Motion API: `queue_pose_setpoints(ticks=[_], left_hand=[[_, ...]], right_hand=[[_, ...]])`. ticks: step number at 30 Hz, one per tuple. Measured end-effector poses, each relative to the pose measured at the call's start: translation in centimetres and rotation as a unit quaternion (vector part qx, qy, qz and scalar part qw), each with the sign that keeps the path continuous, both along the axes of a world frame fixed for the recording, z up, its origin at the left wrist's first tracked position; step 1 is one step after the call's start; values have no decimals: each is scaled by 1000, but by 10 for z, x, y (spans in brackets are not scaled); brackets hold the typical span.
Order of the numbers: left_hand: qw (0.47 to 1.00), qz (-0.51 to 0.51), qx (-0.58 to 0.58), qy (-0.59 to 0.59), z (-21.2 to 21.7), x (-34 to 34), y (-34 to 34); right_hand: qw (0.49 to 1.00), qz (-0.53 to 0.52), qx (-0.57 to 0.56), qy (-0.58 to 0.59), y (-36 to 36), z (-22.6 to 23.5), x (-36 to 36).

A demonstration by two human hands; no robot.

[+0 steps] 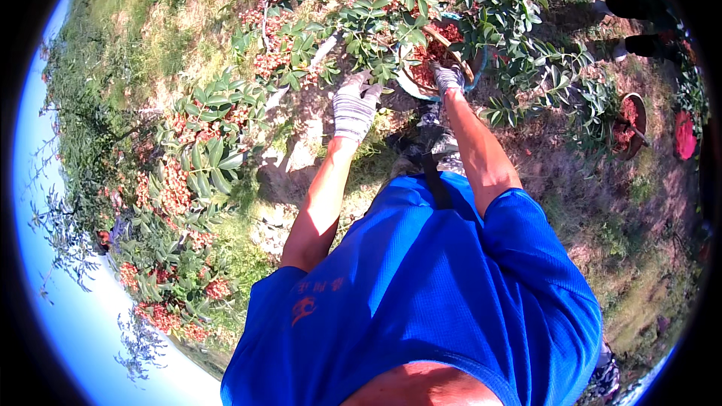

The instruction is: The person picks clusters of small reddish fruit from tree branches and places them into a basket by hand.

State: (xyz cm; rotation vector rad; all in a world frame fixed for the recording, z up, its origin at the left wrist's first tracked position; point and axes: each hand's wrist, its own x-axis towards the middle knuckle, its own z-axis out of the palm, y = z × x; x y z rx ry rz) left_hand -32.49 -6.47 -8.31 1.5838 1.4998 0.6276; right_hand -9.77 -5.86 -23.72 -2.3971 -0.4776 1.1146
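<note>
I look down past my blue shirt at a leafy bush hung with clusters of small red berries [265, 60]. My left hand [354, 104], in a grey knit glove, reaches into the green branches, fingers curled among the leaves near a branch [325, 49]. My right hand [449, 78], gloved the same way, rests at the rim of a round basket [410, 84] that hangs in front of me. The basket holds a heap of picked red berries [435, 51]. Leaves hide both sets of fingertips, so what they pinch is unclear.
A second basket [635, 116] with red berries sits on the dry ground at the right, beside a red patch [684, 135]. Another person's dark legs and shoes [639, 26] stand at the upper right. More berry-laden branches [177, 188] spread to my left.
</note>
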Motion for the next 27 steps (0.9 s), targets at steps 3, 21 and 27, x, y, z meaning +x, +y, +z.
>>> queue_pose_setpoints(ticks=[3, 21, 27], left_hand=[[999, -9, -31, -24, -1, -6, -15], [947, -187, 219, 140, 64, 77, 35], [876, -288, 194, 334, 60, 98, 68]], right_hand=[[990, 42, 137, 14, -2, 10, 2], [933, 108, 344, 9, 38, 154, 1], [918, 62, 387, 67, 44, 147, 10]])
